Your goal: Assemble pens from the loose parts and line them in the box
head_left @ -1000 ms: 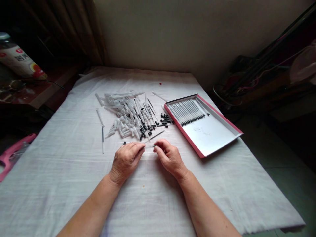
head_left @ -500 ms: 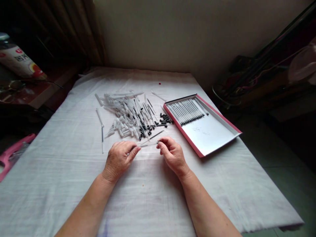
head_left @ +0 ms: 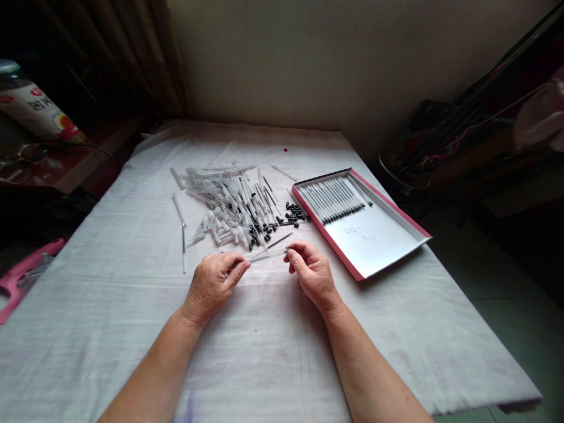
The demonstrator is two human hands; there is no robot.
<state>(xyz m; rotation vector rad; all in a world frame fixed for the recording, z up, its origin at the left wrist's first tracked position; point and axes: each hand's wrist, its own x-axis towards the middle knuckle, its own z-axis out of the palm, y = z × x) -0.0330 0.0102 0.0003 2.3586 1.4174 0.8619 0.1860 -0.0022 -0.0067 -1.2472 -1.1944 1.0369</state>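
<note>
My left hand [head_left: 217, 285] pinches one end of a slim clear pen [head_left: 269, 257] between thumb and fingers. At the pen's other end, the thumb and forefinger of my right hand [head_left: 310, 271] are closed around a dark tip, partly hidden by the fingers. Just beyond, a loose ink refill [head_left: 279, 240] lies on the cloth. Behind my hands is a heap of clear pen barrels, white caps and dark refills [head_left: 224, 202]. Small black plugs [head_left: 296, 212] are scattered at the heap's right side.
A red-edged shallow box lid [head_left: 341, 252] on the right holds a row of assembled pens [head_left: 332, 197]. A barrel and refill [head_left: 184, 235] lie left of the heap. A white cloth [head_left: 273, 364] covers the table. A jar [head_left: 37, 108] stands far left, above pink scissor-like handles [head_left: 26, 273].
My right hand has shifted slightly away and to the right, so more of the pen shows between my hands. My left hand stays nearly still.
</note>
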